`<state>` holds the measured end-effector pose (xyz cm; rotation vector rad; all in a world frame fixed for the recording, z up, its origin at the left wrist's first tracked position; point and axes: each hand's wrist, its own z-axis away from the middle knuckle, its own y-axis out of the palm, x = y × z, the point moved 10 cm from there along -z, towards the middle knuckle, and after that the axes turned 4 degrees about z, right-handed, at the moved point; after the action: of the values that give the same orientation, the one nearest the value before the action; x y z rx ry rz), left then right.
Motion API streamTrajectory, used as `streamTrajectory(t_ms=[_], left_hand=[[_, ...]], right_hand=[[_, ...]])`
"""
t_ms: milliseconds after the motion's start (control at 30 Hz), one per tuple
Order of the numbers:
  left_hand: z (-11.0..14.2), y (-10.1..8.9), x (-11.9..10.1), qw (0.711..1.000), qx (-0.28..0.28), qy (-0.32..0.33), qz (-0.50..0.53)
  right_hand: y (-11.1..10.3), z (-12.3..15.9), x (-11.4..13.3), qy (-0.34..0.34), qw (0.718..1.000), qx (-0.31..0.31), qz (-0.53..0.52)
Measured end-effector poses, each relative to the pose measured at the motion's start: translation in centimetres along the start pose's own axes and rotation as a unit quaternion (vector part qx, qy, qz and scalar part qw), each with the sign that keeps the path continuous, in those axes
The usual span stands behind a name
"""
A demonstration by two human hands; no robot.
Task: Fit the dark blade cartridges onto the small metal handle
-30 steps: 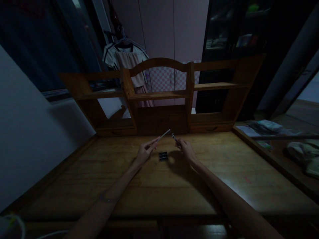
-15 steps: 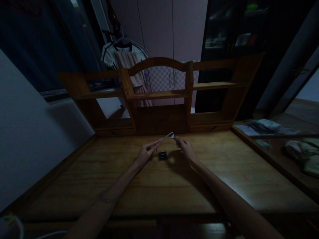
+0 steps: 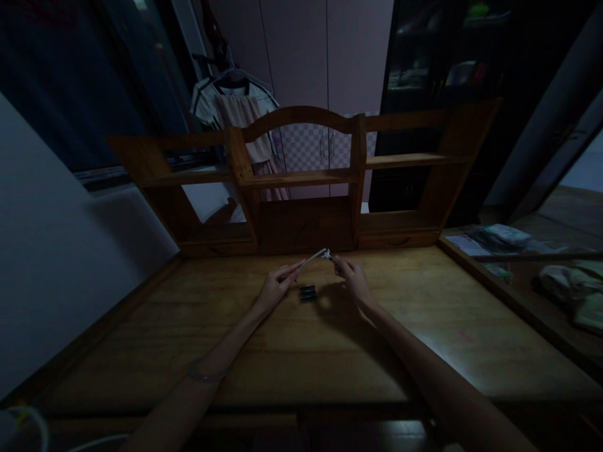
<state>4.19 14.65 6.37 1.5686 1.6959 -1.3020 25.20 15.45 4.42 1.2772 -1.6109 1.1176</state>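
Pinches a pale rod [image 3: 312, 258] in closed fingers of the left hand [image 3: 276, 286] and a metal tool [image 3: 326, 254] likewise in the right hand [image 3: 354, 280], tip-to-tip above the desk [image 3: 292, 351], near a dark block [image 3: 308, 293], seemingly for control.

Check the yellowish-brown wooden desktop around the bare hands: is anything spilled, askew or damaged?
One oddity: a faint reddish mark on the wooden desktop, right of the right hand and lower in view. It breaks the plain wood grain; whether it is a stain or scratch, I cannot tell. Nothing else stands out.
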Motion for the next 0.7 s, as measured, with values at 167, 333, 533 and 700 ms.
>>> streamTrajectory(t_ms=[167, 333, 533, 700], left_hand=[[0.1, -0.7, 0.6, 0.999, -0.025, -0.030, 0.016], [0.0, 0.3, -0.2, 1.000, 0.013, 0.005, -0.012], [0.1, -1.0, 0.9, 0.999, -0.025, -0.029, 0.018], [0.0, 0.1, 0.3, 1.000, 0.013, 0.001, 0.005]], right_hand=[[-0.1, 0.0, 0.2, 0.001, 1.000, -0.009, -0.007], [-0.1, -0.1, -0.2, 0.016, 1.000, 0.000, -0.007], [0.2, 0.1, -0.7, 0.035, 0.999, 0.007, 0.011], [0.2, 0.0, -0.6, 0.024, 1.000, 0.010, 0.010]])
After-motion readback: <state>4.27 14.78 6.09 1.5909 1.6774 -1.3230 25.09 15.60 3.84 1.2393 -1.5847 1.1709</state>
